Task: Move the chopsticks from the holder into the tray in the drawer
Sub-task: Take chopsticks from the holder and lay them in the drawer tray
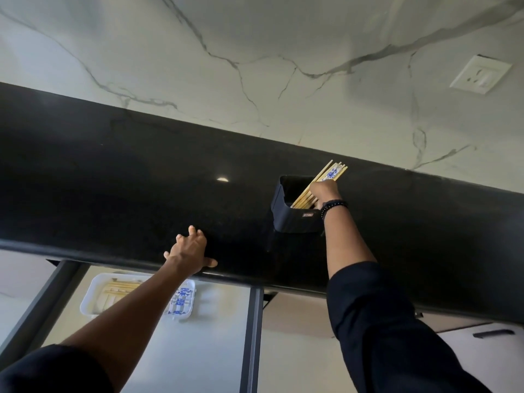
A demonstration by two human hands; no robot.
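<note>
A black square holder (295, 219) stands on the black countertop (113, 177). Several wooden chopsticks (330, 174) with blue-and-white patterned tops lean out of it toward the wall. My right hand (324, 192) is closed around that bundle at the holder's rim. My left hand (191, 251) lies flat with fingers spread on the counter's front edge, holding nothing. Below the counter, a white tray (93, 296) sits in the open drawer (198, 350), with several chopsticks lying in it; my left forearm hides part of it.
A marble wall (255, 52) rises behind the counter, with a white socket (480, 75) at the right. A dark drawer divider (252, 336) runs down the middle. A cabinet handle (493, 333) shows at the lower right.
</note>
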